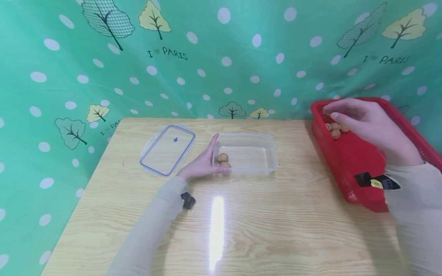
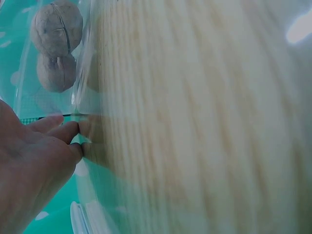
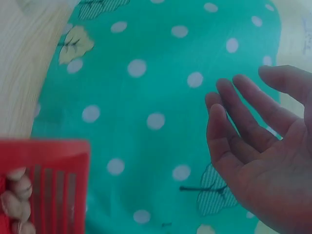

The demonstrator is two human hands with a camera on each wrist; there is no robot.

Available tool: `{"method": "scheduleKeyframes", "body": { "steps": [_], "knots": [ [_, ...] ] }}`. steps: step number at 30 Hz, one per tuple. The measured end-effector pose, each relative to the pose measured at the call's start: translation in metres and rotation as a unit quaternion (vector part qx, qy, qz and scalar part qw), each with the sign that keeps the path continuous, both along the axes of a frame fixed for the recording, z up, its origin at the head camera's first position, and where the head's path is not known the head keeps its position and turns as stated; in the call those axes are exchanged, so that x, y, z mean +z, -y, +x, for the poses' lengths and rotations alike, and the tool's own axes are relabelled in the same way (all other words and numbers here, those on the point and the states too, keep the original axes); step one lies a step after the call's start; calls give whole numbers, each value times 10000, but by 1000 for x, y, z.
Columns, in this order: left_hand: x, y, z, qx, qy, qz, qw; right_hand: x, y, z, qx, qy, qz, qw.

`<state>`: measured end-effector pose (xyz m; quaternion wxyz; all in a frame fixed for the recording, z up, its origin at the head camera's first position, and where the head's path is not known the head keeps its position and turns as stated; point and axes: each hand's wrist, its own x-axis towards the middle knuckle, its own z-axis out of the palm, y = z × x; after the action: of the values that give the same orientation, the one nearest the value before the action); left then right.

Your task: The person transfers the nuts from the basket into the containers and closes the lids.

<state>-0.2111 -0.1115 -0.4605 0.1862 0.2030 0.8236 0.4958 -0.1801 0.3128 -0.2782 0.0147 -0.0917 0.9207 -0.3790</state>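
Observation:
In the head view my left hand (image 1: 203,165) rests against the left end of a clear plastic container (image 1: 248,153), fingers spread along that end. Two walnuts (image 1: 223,157) lie inside at this end; the left wrist view shows the walnuts (image 2: 57,28) through the clear wall, above the left hand (image 2: 36,161). Over the red basket (image 1: 362,165) hovers my right hand (image 1: 367,122), its fingers loosely bent and holding nothing. Several walnuts (image 1: 335,130) sit in the basket's far left part, partly hidden by this hand. The right wrist view shows the right hand (image 3: 258,141) with an uncovered palm.
A clear lid (image 1: 168,150) with a blue seal lies left of the container on the wooden table (image 1: 276,222). Behind the table hangs a green dotted cloth (image 1: 207,50). The basket stands at the table's right side.

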Motion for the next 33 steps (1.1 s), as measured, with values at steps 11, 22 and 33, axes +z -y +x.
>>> {"method": "scheduleKeyframes", "body": {
  "steps": [11,22,33],
  "knots": [
    [28,-1,13,-128,163,156,9997,-20,-30,-19,-111,26,469,9988],
    [32,-2,15,-84,278,219,9993,-47,-58,-36,-190,475,283,9983],
    [18,-2,7,-60,167,58,9998,-78,-73,-54,-287,462,368,9978]
  ]
}}
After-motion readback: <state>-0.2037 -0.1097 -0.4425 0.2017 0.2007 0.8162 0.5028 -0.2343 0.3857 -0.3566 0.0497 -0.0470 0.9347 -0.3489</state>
